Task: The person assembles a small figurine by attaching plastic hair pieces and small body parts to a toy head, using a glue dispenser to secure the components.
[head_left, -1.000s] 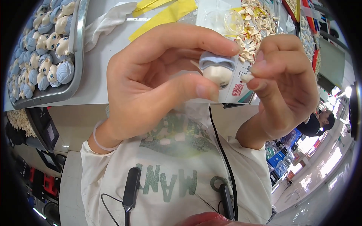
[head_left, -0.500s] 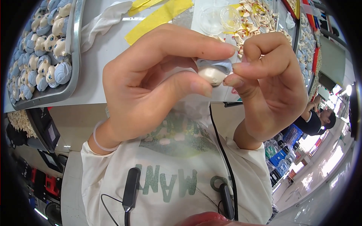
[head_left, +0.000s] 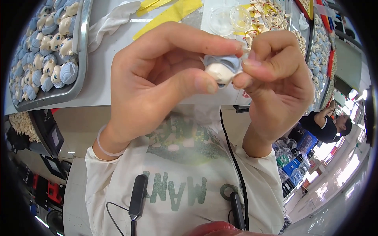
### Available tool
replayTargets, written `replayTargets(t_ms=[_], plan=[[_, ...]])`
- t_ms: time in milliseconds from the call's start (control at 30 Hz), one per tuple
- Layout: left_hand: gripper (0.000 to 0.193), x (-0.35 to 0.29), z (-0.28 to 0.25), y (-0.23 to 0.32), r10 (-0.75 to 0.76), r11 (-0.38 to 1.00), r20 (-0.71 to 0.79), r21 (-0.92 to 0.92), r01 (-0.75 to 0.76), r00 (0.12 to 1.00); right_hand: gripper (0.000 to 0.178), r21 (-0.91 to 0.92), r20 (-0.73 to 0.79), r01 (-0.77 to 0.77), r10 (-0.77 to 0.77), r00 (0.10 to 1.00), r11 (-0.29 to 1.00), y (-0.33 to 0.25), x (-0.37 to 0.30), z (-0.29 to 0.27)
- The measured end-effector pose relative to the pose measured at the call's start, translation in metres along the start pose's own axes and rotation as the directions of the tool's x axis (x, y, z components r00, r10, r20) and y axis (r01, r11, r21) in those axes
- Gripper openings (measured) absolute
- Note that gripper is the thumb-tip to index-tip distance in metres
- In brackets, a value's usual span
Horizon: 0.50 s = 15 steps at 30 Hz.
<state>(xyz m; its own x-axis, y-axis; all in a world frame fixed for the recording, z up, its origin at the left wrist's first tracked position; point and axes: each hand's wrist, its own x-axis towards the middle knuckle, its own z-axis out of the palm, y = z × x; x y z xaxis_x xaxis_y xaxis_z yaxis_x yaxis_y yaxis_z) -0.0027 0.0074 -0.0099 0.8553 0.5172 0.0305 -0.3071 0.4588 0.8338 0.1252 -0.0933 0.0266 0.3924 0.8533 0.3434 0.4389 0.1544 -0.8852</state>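
A small doll head [head_left: 220, 72] with a cream face and light blue hair is held up above the table's near edge. My left hand [head_left: 151, 80] grips it from the left, index finger over the hair and thumb on the face side. From the right, my right hand [head_left: 275, 74] pinches the head's edge between thumb and index finger. Part of a painted eye shows at its lower edge. Whether a smaller piece sits between the right fingertips cannot be made out.
A metal tray [head_left: 82, 59] of similar doll heads [head_left: 55, 72] stands at the left. Beyond my hands lie yellow tape [head_left: 169, 17], a white cloth [head_left: 112, 25], a clear round dish [head_left: 238, 19] and a pile of small cream pieces [head_left: 267, 17]. At the far right a co-worker [head_left: 328, 126] sits.
The doll head has turned between my fingers, so more of the hair's inner fold and part of an eye show. My right hand has shifted slightly left.
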Motion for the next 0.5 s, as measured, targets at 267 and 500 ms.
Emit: replayTargets(t_ms=[267, 500], plan=[[0.054, 0.001, 0.004, 0.004, -0.065, 0.995, -0.019, -0.077, 0.063, 0.998, 0.043, -0.129, -0.111, 0.308, -0.323, 0.940, 0.943, 0.005, 0.009, 0.015], [0.059, 0.002, 0.015, 0.003, -0.008, 0.995, -0.035, 0.094, 0.011, 0.999, 0.042, -0.417, 0.053, 0.215, -0.213, 0.976, 0.883, -0.005, -0.004, -0.013]])
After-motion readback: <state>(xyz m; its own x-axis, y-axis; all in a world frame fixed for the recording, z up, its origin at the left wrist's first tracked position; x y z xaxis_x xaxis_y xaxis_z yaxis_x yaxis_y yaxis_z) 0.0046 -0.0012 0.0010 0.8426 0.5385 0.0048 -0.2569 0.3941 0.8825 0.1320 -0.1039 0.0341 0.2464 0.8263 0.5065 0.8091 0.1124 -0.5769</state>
